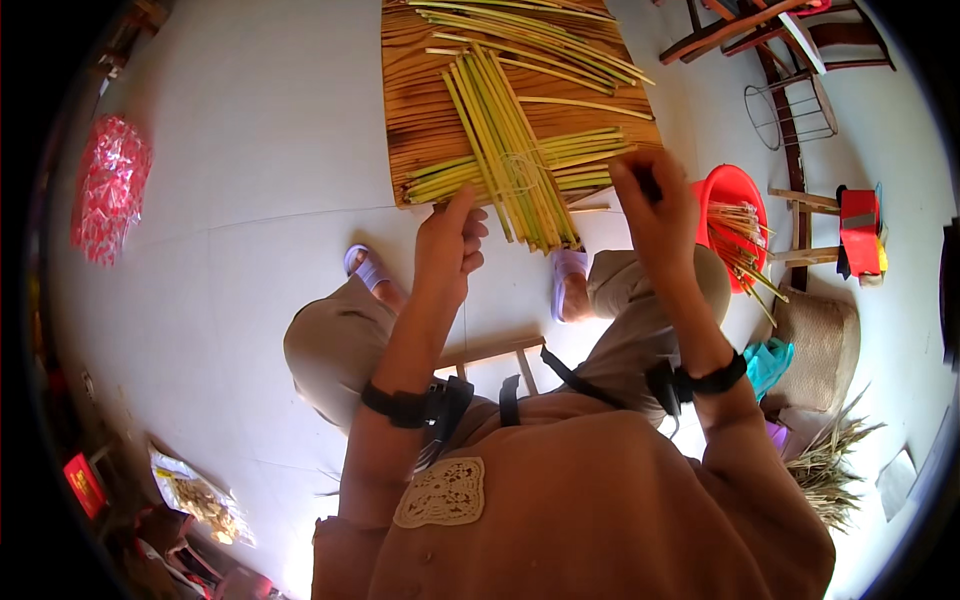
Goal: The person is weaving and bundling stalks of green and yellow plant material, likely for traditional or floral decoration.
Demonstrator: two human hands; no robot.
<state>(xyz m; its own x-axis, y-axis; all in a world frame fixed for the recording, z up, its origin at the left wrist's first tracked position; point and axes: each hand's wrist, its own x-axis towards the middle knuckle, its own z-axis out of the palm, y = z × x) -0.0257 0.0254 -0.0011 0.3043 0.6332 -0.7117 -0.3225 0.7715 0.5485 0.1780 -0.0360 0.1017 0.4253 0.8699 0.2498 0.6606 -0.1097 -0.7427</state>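
A bundle of yellow-green plant stalks (495, 135) lies lengthwise on a wooden board or tabletop (420, 97), its near ends sticking out past the edge. Thin pale string (521, 172) loops loosely over it. Beneath it, more cut stalks (442, 180) run crosswise. My left hand (450, 244) is just left of the bundle's near end, thumb raised and fingers loosely curled, with nothing visible in it. Beside the right ends of the crosswise stalks, my right hand (658, 210) is blurred with bent fingers. Whether it holds string cannot be told.
Loose stalks (540, 37) lie farther up the board. To the right stand a red plastic basin (731, 180) of thin stalks, a wire-frame stool (795, 112) and a woven cushion or seat (817, 349). A pink-and-white patterned bag (112, 187) sits on the floor at left.
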